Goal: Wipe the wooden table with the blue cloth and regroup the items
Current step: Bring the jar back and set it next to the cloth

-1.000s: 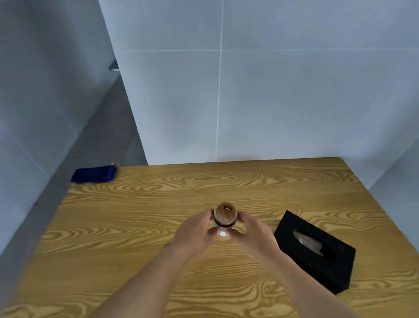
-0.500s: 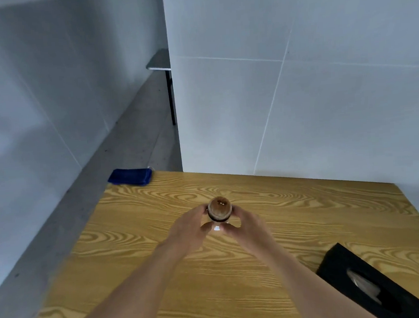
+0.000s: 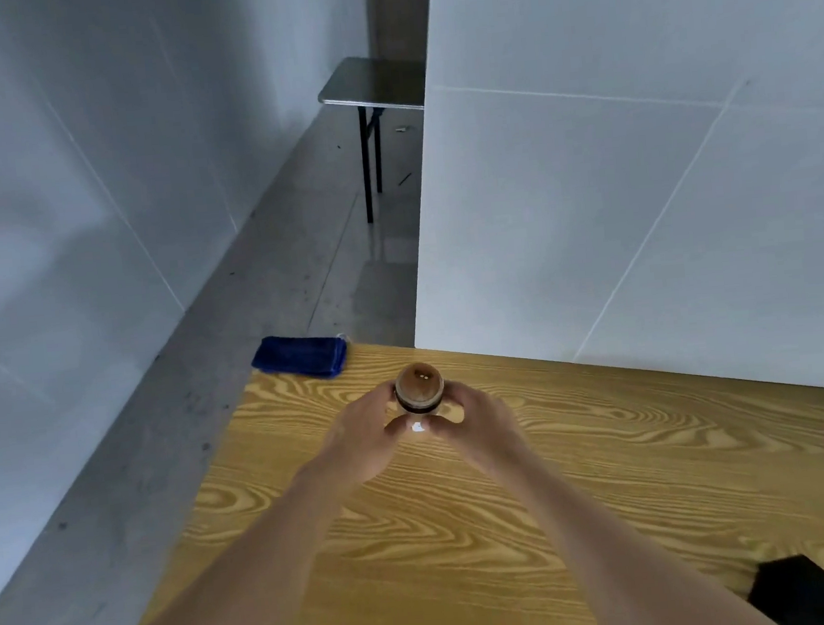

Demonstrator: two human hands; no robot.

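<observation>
With the left hand [image 3: 361, 441] and the right hand [image 3: 479, 426] both closed around the small jar with a wooden lid [image 3: 419, 392] above the wooden table [image 3: 469, 531], better to put it down upright near the folded blue cloth [image 3: 300, 356] at the far left corner, slowly.

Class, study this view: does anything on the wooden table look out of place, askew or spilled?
Only the blue cloth: it lies folded at the wooden table's far left corner, overhanging the edge. No spill shows. The jar stands upright, held between the left hand and right hand.
</observation>
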